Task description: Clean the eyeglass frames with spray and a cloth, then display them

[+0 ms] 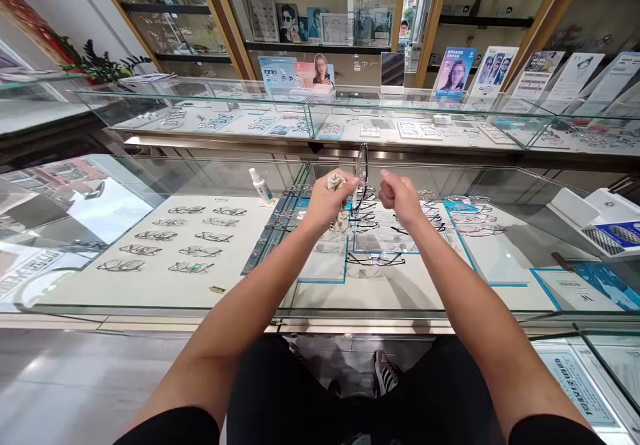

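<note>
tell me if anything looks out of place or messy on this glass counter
Little stands out. A small spray bottle stands on the glass counter, away from the rows of frames displayed under it. The left hand grips a crumpled cloth against the glasses; the right hand is fisted close beside them.

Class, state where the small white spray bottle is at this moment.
In the head view, the spray bottle stands on the glass counter, left of centre, just left of the left hand holding a cloth.

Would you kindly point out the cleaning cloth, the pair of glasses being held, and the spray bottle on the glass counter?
cleaning cloth (pixel 336 181), head view, on its bunched top.
pair of glasses (pixel 361 175), head view, on the lens rim.
spray bottle (pixel 261 187), head view, on its body.
</note>
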Available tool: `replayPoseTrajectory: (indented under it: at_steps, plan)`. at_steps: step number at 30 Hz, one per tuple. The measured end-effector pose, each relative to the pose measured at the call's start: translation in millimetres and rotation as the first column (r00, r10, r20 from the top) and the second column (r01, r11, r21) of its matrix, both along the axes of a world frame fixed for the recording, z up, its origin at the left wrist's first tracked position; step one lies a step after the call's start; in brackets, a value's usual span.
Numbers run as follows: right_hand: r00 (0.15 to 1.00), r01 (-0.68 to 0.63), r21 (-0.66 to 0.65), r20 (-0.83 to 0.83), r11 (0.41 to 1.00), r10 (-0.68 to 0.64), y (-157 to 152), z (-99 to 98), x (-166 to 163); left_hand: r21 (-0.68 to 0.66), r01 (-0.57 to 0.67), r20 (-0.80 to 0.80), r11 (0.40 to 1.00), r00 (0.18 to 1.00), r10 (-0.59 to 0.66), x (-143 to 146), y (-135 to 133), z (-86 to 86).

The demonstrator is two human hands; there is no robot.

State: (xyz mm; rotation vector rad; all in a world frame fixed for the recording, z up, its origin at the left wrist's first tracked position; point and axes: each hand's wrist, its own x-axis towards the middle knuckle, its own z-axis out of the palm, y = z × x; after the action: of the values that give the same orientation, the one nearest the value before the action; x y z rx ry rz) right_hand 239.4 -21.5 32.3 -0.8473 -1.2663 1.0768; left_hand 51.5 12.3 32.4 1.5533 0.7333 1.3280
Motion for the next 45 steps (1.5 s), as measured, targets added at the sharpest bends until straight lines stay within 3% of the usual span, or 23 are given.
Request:
replayPoseTrajectory:
  at_steps: [5, 11, 30, 45]
  plan:
    - [0.991, -0.109, -0.115, -0.091, 0.987, 0.098, 2, -3.8, 1, -0.034, -0.016, 0.050, 0.999, 0.999, 0.018, -7, 0, -13.4]
    - [0.959, -0.172, -0.128, -0.247, 0.977, 0.137, 3, -6.0, 0, -0.067, 0.024, 0.062, 0.997, 0.998, -0.020, -9, 2, -16.5]
    - [0.983, -0.116, -0.064, -0.149, 0.991, 0.106, -6, -3.8, -8, 0.003, 0.059, 0.009, 0.998, 0.998, -0.059, -6, 3, -19.7]
    - [0.991, -0.110, -0.032, -0.086, 0.993, 0.107, 0, -14.1, -4, 0.050, 0.063, -0.017, 0.997, 0.998, -0.062, -6, 4, -22.7]
